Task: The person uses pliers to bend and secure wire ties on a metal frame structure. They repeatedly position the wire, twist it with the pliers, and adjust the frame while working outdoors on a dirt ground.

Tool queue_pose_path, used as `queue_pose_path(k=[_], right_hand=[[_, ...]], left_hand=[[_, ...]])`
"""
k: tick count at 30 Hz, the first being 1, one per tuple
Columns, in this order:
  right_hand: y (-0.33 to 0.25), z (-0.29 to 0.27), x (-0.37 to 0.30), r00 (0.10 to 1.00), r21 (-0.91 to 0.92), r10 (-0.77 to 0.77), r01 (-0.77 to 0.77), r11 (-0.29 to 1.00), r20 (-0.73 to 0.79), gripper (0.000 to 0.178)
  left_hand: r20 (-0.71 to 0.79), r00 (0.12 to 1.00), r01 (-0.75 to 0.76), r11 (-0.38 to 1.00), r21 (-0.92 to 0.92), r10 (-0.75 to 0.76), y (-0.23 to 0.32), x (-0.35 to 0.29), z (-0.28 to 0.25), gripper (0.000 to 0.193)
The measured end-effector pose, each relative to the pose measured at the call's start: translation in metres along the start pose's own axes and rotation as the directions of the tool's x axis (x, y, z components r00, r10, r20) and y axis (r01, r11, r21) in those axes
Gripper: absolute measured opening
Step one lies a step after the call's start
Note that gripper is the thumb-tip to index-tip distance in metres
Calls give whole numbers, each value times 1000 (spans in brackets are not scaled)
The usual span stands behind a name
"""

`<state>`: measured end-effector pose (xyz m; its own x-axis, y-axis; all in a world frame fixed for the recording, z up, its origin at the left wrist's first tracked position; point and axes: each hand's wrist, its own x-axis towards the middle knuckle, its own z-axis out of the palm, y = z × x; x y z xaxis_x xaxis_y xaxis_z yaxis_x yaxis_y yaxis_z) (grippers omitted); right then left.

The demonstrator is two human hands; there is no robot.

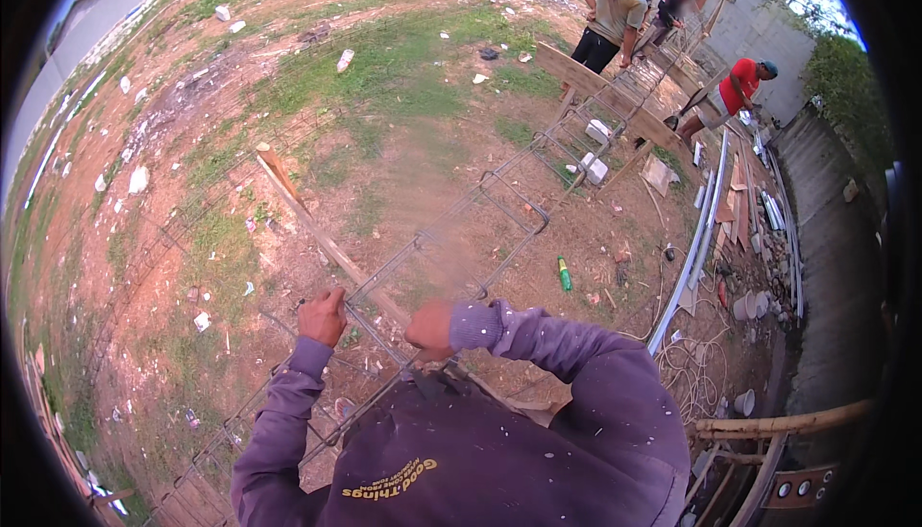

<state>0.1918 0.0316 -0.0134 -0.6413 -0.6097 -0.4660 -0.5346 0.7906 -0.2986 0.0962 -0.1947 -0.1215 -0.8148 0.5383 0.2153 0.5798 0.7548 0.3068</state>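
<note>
A long cage of thin steel rebar [495, 181] runs from the lower left, past my body, to the upper right. My left hand [323, 318] is closed at a cross bar of the cage, its fingers wrapped round the steel. Just right of it, my right hand [430, 328] is curled into a fist, low over the cage and close to my chest. What the right fingers hold, if anything, is hidden. A wooden plank [312, 229] slants under the cage near both hands. A blurred smear hangs over the cage beyond my right hand.
A wooden board on legs [605, 95] props the cage's far end, where several people stand. A green bottle [564, 273] lies on the ground to the right. Long metal profiles [699, 229], rope [696, 368] and buckets [749, 306] lie along the concrete wall [826, 239].
</note>
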Motion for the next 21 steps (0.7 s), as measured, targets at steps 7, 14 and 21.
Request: queue_pose_path(k=[7, 14, 21], right_hand=[[38, 66, -97, 916, 162, 400, -399, 902, 28, 47], [0, 122, -58, 824, 397, 562, -494, 774, -70, 70], [-5, 157, 10, 695, 427, 718, -637, 642, -41, 37]], left_hand=[[203, 922, -369, 909, 194, 331, -13, 9, -17, 12], [678, 682, -277, 955, -110, 276, -44, 74, -17, 23], [836, 523, 292, 887, -358, 166, -71, 88, -9, 18]])
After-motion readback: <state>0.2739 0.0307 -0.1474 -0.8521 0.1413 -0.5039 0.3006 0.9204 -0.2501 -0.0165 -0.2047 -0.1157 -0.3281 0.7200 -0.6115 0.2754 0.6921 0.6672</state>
